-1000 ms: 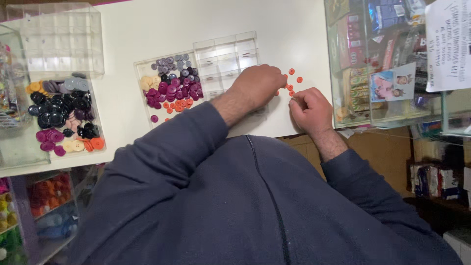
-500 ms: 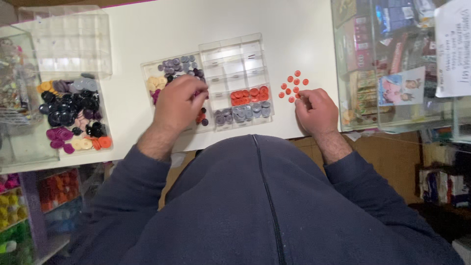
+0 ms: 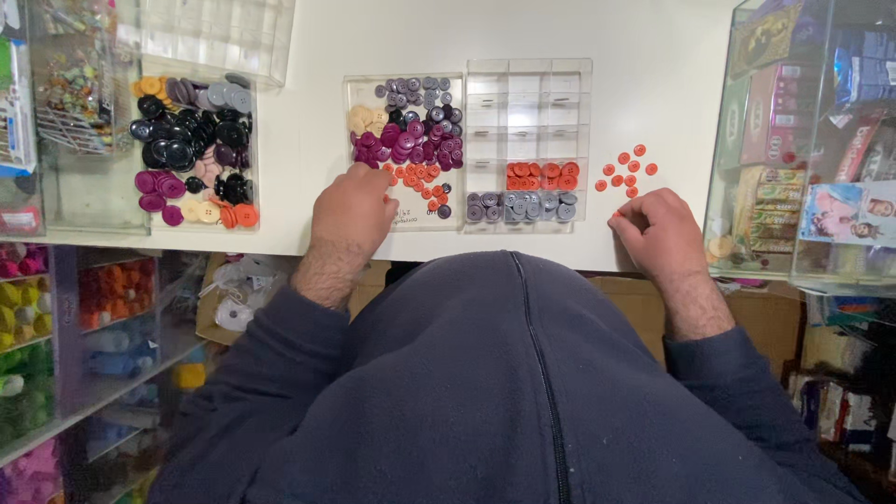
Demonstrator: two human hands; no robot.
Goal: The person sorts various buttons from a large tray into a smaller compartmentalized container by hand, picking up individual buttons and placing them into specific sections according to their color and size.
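Note:
My left hand (image 3: 353, 210) rests knuckles up on the near edge of a clear tray (image 3: 360, 91) of mixed purple, grey, cream and orange buttons. Its bent fingertips touch the orange buttons (image 3: 415, 177) there and hide what they hold. My right hand (image 3: 658, 233) lies on the white table, thumb and forefinger pinched on a small orange button. Just beyond it lie several loose orange buttons (image 3: 625, 171). Between the hands sits a clear compartment box (image 3: 527, 93) with one cell of orange buttons (image 3: 543, 175) and one of grey buttons (image 3: 523, 205).
Another tray of black, purple, grey and orange buttons (image 3: 191, 149) sits at the left. An empty clear organiser (image 3: 219, 33) lies behind it. A glass case of packaged goods (image 3: 807, 140) stands at the right. Shelves of coloured yarn (image 3: 56, 317) sit below the table's left edge.
My left hand has moved left from the loose orange buttons, across the compartment box, to the mixed-button tray. My right hand has stayed by the loose pile.

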